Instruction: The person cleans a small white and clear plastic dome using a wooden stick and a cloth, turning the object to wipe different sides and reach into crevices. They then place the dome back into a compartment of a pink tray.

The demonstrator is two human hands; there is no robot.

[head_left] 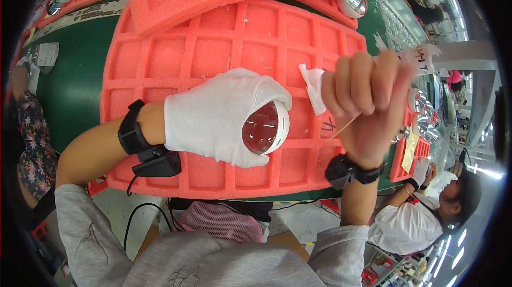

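- The round white device [278, 127] with a dark red glossy face is in the left hand [229, 116], above the red foam tray [165, 58].
- The left hand wears a white glove and is clamped on the device, the fingers around its far side and the thumb at its near side.
- The glossy face is turned up and a little to the left; the white rim, with small slots, shows on the right.
- The device is almost round; its visible outline is somewhat longer from near to far than across.
- The right hand [365, 106] is bare and blurred; its fingers are curled together on a thin stick [346, 126].
- The stick slants toward the near left, its tip apart from the device.
- A white cloth [313, 90] is just beside the right hand.
- The tray lies on the green tabletop [74, 79].
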